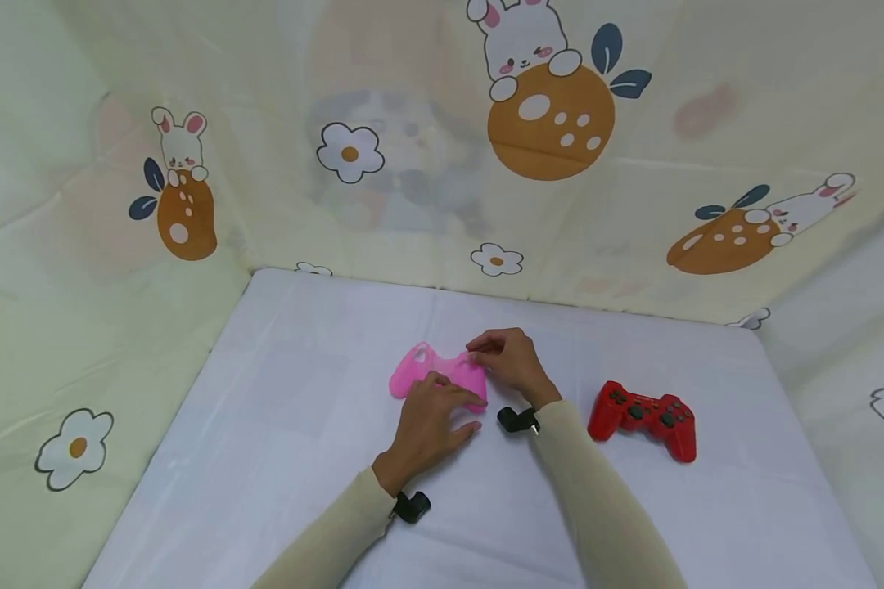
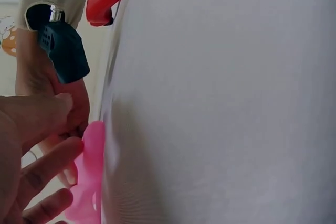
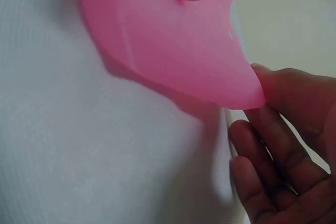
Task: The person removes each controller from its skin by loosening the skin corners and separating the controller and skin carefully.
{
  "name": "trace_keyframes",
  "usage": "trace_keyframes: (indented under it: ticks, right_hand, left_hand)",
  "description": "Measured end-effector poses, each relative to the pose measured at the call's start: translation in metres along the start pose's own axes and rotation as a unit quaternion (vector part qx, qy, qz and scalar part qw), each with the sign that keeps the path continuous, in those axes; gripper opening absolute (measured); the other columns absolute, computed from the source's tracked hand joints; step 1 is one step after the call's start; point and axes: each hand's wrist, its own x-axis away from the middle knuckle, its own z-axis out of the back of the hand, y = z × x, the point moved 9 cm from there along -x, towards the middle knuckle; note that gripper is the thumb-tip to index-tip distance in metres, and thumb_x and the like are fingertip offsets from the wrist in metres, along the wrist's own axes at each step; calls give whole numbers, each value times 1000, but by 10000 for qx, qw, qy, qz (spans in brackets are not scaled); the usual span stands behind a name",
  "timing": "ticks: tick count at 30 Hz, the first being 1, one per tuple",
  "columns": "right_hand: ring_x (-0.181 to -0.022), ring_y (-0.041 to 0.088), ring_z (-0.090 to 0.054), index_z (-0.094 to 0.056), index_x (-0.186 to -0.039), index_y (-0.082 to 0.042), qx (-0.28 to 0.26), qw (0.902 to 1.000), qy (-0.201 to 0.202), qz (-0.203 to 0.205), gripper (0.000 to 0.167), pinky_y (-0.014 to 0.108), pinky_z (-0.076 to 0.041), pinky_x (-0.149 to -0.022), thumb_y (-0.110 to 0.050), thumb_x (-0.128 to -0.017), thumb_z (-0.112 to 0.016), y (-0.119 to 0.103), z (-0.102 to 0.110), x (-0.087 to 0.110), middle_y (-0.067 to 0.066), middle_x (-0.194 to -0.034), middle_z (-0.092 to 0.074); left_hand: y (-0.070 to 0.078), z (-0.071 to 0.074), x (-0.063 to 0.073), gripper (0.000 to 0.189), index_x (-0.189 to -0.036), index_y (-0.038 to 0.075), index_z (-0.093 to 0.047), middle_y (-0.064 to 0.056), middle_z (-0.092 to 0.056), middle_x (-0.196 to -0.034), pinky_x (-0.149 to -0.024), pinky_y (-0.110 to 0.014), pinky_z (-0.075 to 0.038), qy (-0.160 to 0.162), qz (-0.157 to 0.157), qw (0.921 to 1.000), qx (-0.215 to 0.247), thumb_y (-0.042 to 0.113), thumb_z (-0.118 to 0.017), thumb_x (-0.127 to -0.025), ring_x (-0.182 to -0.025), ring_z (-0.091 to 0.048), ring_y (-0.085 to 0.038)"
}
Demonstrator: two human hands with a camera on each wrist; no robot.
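Note:
A soft pink controller-shaped cover (image 1: 458,370), apparently a silicone skin, lies on the white table. My left hand (image 1: 429,421) rests on its near side, fingers loosely extended and thumb held apart from it. At the cover's right end, my right hand (image 1: 514,364) pinches the edge between thumb and index finger. In the right wrist view the pinched corner of the pink cover (image 3: 178,56) is lifted a little off the cloth, and the other fingers are loosely bent below it. The left wrist view shows left fingertips touching the pink cover (image 2: 93,156).
A red game controller (image 1: 642,419) lies on the white-covered table (image 1: 287,368), to the right of my right forearm. Printed curtains (image 1: 412,213) with rabbits and flowers stand along the back and sides. Each wrist carries a small black camera (image 1: 412,507).

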Motion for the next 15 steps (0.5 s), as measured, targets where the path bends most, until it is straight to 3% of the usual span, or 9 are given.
trace_keyframes:
  ticks: [10,15]
  right_hand:
    - [-98,19,-73,-83,-105,-20,274,9989,368,-81,11,39,-55,-93,-18,-95,-80,3,2,3,1,-103,-82]
    - [-112,27,-67,-79,-118,-19,532,9960,722,49,22,48,-53,-101,-25,-97,-78,-4,5,18,5,-116,-77]
  left_hand:
    - [1,-1,4,26,-115,28,-82,13,-80,-115,-85,-37,-47,-153,-29,9998,132,30,-85,-89,-109,-60,-19]
    - [-1,6,9,29,-119,25,-80,9,-80,-118,-90,-37,-50,-69,32,10000,40,30,-82,-91,-110,-60,-20]
